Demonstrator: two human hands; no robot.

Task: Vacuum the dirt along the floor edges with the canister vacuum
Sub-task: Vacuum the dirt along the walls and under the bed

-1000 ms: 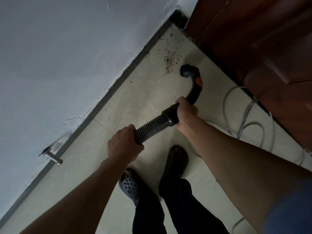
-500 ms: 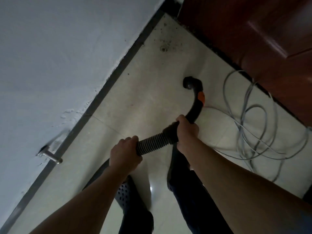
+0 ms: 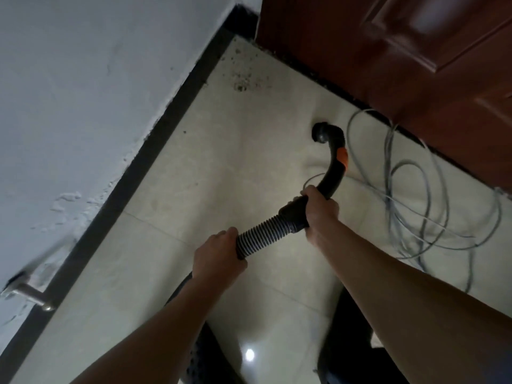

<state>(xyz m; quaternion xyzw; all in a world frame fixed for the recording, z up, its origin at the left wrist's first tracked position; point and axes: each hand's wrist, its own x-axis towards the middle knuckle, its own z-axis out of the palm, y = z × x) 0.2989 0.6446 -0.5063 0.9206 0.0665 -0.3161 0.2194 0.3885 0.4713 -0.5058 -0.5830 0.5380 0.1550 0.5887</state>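
I see a white plastered wall [image 3: 97, 92] on the left, flaking low down, with a black skirting strip [image 3: 155, 153] along its foot. A short silver metal door stop [image 3: 33, 296] sticks out just above the strip. A dark brown panelled wooden door [image 3: 388, 51] fills the upper right, and a loose grey cable coil [image 3: 390, 187] lies on the cream tiled floor [image 3: 194, 189] beside it.

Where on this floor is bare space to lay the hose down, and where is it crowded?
Free: the bare tiles between the black baseboard and the hose, left of the nozzle. Crowded: right of the nozzle, grey cable loops lie along the wooden door; dirt specks fill the corner beyond it.
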